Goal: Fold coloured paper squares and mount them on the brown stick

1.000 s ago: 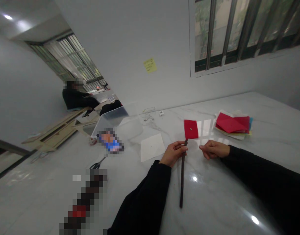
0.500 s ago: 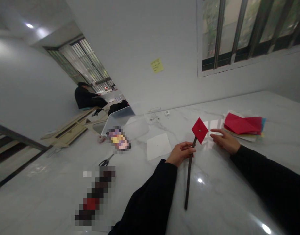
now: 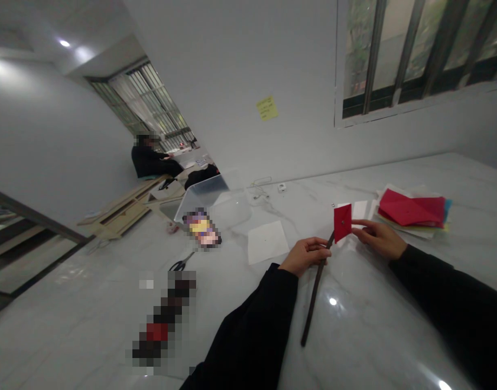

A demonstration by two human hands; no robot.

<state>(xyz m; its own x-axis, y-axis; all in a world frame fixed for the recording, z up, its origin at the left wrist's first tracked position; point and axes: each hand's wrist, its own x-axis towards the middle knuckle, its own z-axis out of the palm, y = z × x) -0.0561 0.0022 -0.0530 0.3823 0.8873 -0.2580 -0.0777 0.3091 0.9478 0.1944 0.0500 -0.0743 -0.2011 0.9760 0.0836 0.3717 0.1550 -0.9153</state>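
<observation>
My left hand (image 3: 309,255) is closed round a thin dark stick (image 3: 314,298) near its upper part. A folded red paper piece (image 3: 342,223) sits at the stick's top end, with a small pin-like dot at its middle. My right hand (image 3: 376,236) has its fingers apart, and its index fingertip is at the right edge of the red piece; whether it touches cannot be made out. To the left of my left hand, a white paper square (image 3: 267,242) lies on the marble-patterned table (image 3: 232,303).
Red papers (image 3: 411,207) lie stacked over other sheets on the right. Scissors (image 3: 179,264), a blurred-out phone-like object (image 3: 202,228), and a clear plastic box (image 3: 200,195) are at the left. A person in black (image 3: 146,161) sits far back by a window.
The red piece has turned from a diamond to an upright, narrower shape. My right index fingertip is now at its edge. The stick leans more, and the view has shifted slightly.
</observation>
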